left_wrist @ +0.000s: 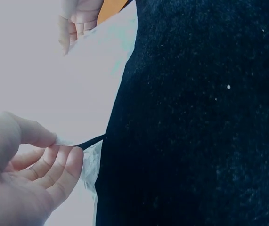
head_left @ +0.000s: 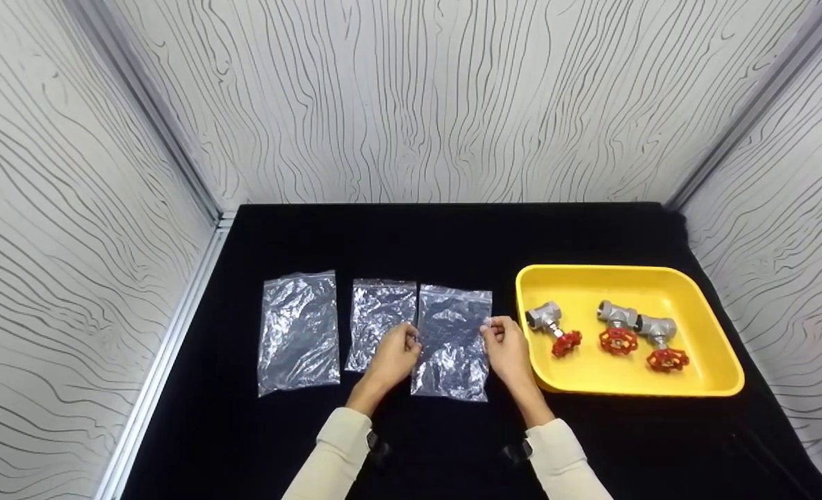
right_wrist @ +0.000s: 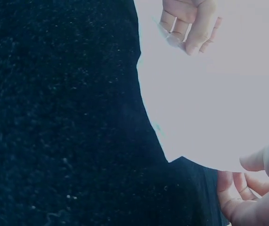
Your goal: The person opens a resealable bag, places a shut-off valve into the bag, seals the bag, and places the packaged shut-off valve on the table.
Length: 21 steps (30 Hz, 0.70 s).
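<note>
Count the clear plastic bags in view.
3: the left bag, lying apart; the middle bag; and the right bag, its sides pinched by the left hand and right hand. Any stacked underneath would be hidden.

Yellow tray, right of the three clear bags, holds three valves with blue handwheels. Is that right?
Not quite: the handwheels are red, not blue, as the head view shows. The yellow tray, right of the three clear bags, does hold three valves.

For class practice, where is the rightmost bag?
In the head view, the rightmost bag is right of centre, held between left hand and right hand, left of the yellow tray.
</note>
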Each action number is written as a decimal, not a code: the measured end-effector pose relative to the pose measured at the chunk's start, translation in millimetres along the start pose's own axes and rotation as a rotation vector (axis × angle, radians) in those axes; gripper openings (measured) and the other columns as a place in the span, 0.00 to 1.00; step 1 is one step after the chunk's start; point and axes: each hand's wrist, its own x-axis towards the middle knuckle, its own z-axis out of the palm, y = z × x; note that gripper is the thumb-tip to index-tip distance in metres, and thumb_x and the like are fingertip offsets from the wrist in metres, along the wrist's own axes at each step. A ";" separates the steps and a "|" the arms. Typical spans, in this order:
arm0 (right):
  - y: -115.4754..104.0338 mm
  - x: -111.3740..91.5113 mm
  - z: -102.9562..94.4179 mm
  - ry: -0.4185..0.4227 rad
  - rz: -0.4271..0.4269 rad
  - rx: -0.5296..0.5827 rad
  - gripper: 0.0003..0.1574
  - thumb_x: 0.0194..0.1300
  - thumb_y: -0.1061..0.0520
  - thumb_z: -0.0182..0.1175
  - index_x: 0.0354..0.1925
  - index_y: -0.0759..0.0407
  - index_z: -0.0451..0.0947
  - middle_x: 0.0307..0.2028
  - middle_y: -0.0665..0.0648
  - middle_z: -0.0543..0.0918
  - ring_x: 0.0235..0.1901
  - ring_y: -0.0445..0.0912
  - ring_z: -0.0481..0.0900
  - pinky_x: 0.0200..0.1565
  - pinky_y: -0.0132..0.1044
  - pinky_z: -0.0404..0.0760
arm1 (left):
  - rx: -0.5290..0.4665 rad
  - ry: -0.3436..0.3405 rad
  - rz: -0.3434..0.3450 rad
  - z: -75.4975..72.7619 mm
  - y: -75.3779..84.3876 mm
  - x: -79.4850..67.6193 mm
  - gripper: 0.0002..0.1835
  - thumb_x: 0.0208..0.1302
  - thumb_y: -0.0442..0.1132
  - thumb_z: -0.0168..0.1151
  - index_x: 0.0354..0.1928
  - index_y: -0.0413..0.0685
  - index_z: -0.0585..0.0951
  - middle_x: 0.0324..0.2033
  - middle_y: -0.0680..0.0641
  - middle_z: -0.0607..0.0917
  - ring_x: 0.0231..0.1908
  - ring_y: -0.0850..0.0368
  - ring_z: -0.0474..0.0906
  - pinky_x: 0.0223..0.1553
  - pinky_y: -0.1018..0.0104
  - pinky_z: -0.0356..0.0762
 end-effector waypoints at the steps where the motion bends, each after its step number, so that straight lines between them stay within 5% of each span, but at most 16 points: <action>1: -0.4 0.2 -0.4 -0.006 0.003 0.008 0.06 0.72 0.67 0.65 0.44 0.72 0.80 0.38 0.65 0.84 0.33 0.44 0.79 0.34 0.26 0.78 | -0.007 0.003 0.003 -0.5 0.0 -0.3 0.09 0.66 0.23 0.62 0.47 0.31 0.81 0.35 0.44 0.81 0.33 0.61 0.74 0.34 0.74 0.78; 21: -20.8 2.6 -16.3 -0.067 -0.075 0.052 0.04 0.74 0.65 0.63 0.43 0.68 0.82 0.38 0.64 0.87 0.32 0.42 0.79 0.35 0.27 0.77 | -0.006 0.090 0.017 -8.9 15.2 6.1 0.07 0.74 0.31 0.60 0.47 0.35 0.82 0.35 0.45 0.86 0.33 0.62 0.78 0.38 0.70 0.83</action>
